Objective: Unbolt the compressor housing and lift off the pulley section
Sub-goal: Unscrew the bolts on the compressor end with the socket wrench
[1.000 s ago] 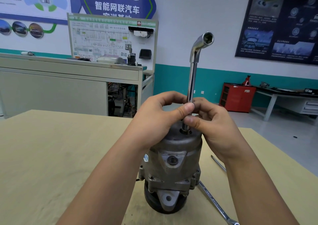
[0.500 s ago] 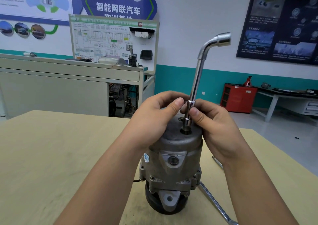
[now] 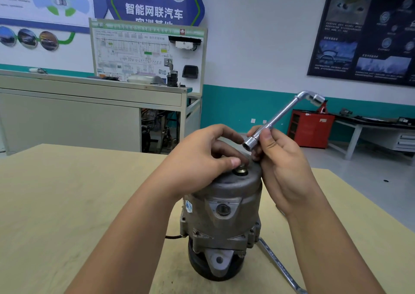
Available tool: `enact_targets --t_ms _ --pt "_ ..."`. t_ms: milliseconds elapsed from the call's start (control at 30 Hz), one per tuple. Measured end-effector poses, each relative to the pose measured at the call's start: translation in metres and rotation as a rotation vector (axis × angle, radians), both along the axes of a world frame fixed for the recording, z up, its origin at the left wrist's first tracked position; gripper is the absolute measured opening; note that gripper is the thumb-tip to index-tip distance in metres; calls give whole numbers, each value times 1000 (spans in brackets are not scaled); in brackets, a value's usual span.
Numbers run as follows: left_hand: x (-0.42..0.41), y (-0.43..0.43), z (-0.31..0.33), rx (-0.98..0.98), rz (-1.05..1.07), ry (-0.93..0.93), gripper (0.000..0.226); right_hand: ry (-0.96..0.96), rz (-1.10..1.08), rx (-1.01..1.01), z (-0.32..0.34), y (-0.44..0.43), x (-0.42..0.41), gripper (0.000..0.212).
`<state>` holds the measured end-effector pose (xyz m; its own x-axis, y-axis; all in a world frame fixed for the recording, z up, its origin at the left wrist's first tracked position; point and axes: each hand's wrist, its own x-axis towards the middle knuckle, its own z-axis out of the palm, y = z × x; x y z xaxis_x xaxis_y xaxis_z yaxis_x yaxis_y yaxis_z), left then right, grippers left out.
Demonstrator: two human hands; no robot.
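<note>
The grey metal compressor [image 3: 224, 212] stands upright on the wooden table [image 3: 56, 203], its black pulley section [image 3: 202, 269] at the bottom. A bolt [image 3: 241, 170] sticks up from the housing's top face. My left hand [image 3: 202, 161] rests on the housing top, thumb and fingers pinching the bolt head. My right hand [image 3: 280, 163] grips the chrome L-shaped socket wrench [image 3: 280, 118] near its lower socket end, tilted up to the right and lifted clear of the bolt.
A flat spanner [image 3: 280, 269] lies on the table to the right of the compressor base. A thin cable [image 3: 173, 237] leaves the compressor's left side. Behind the table stand a grey cabinet [image 3: 78, 114], a red tool cabinet [image 3: 310, 128] and a workbench [image 3: 377, 132].
The wrench stood with its socket on the top bolt; my right hand has lifted it off and tilted it right. My left thumb and fingers have moved onto the exposed bolt.
</note>
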<state>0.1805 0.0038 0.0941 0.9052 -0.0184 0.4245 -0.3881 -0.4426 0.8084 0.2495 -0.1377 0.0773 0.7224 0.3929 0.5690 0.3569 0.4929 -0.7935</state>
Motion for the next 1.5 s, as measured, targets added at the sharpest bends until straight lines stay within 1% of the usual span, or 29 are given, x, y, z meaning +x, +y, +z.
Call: enact_targets --t_ms 133,267,433,533,633,833,967,1067,1133,1167,1233,1333,1433,1500 --pt "-2 0 1 15 -19 -3 30 5 19 -20 0 0 0 21" --pt "0 -3 0 -1 49 -37 27 6 23 -20 0 0 -2 21" --pt "1 -6 -1 -29 112 -47 24 33 -37 -13 0 1 -2 22" --pt "1 -8 -2 -76 133 -70 22 30 -42 -21 -1 2 -2 24" --pt "1 -7 -3 -166 149 -107 21 30 -41 -16 -1 1 -1 25" --pt "1 1 -1 -440 120 -138 20 17 -56 -29 -2 2 0 25" --pt "-11 34 9 -641 90 -182 26 2 -43 -45 -3 1 2 25" --pt "-18 73 10 -704 156 -117 27 -9 -36 -57 -4 1 4 25" --pt "-17 98 1 -677 275 25 21 -9 -34 -53 -4 1 3 26" --pt "-15 109 -7 -627 351 119 20 -6 -34 -49 -4 1 3 26" --pt "-8 130 -28 -489 478 306 18 -1 -44 -47 -3 1 2 25" --pt "0 148 -60 -262 613 543 18 -10 -66 -69 -3 2 -1 25" --pt "5 150 -85 -65 699 690 26 -13 -68 -67 -3 2 -3 25" --pt "8 151 -96 109 737 725 32 -14 -64 -69 -2 2 -3 25"
